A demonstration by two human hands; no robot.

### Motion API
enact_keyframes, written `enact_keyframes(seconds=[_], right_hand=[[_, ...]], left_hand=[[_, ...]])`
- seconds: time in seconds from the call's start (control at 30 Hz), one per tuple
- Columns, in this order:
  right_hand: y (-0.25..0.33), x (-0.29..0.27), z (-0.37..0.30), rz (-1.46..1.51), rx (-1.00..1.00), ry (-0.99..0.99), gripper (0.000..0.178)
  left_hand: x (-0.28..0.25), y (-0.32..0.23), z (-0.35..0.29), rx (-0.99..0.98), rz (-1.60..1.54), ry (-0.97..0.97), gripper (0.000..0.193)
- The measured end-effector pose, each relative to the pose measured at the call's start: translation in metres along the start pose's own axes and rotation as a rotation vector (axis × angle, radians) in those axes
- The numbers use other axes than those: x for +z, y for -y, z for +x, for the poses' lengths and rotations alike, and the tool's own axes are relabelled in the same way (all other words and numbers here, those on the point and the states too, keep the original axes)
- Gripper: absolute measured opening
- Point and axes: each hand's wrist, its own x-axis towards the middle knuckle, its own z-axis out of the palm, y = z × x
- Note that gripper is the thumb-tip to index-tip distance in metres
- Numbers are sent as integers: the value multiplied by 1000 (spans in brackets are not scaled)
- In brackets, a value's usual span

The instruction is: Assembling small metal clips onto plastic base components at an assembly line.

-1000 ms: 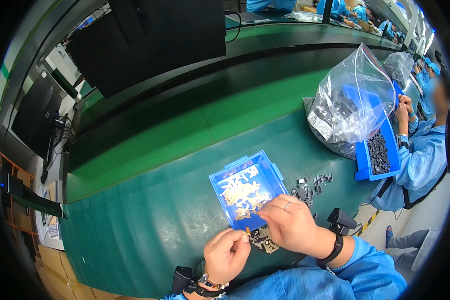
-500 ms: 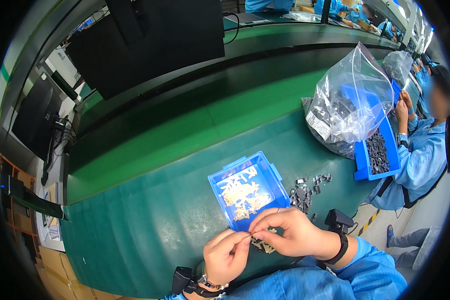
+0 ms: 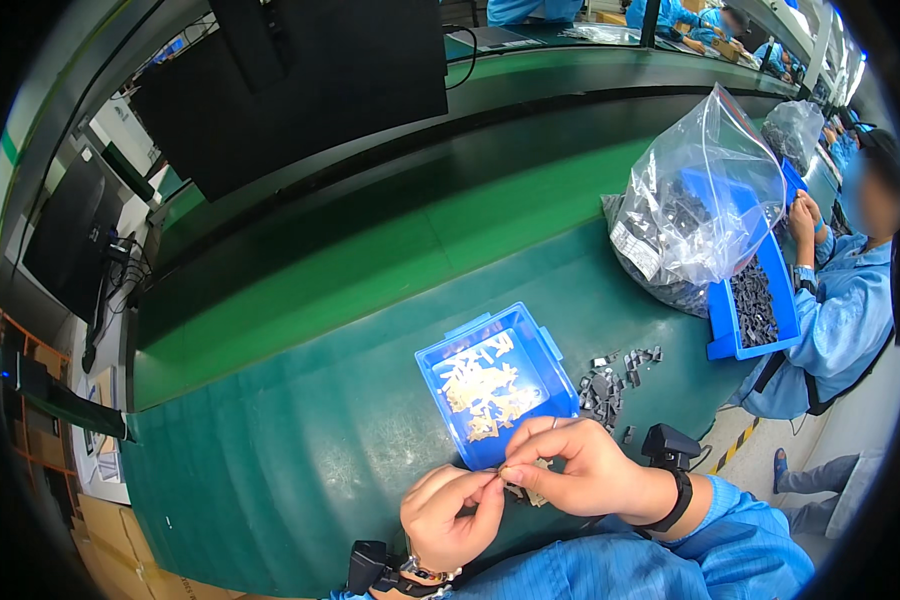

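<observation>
Both of my hands meet just in front of a blue plastic bin (image 3: 560, 378) on the green mat. My left hand (image 3: 452, 515) is closed in a pinch, thumb against forefinger. From the right, my right hand (image 3: 582, 467) pinches at the same spot, its fingertips touching the left ones. Whatever sits between them is tiny and mostly hidden. Inside the bin lie many small cream-coloured pieces (image 3: 482, 392). Beneath my right hand, a pile of small tan pieces (image 3: 536, 495) partly shows. Small black plastic pieces (image 3: 602, 392) lie loose right of the bin.
At the right stands a clear bag of dark parts (image 3: 660, 225), against a long blue bin (image 3: 722, 352) of black pieces. A co-worker in blue (image 3: 850, 310) sits beside it. A large black monitor (image 3: 300, 100) hangs over the far side of the green bench (image 3: 300, 420).
My left hand has shifted slightly left, and the right fingertips have closed in more over the pinch point. The co-worker's hands have moved a little. Bins and loose pieces stay put.
</observation>
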Motion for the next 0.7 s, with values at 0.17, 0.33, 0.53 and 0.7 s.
enact_keyframes(seconds=[0.17,0.33,0.53,0.7], right_hand=[[-1,1,0,7,30,2,4],[-1,0,0,24,72,22,5],[-1,-1,-1,-34,74,28,5],[1,-2,-2,-57,53,27,5]], left_hand=[[-1,-3,2,8,34,7,14],[-1,-4,4,27,71,42,11],[-3,-5,5,2,59,68,8],[-2,-2,4,-16,45,56,6]])
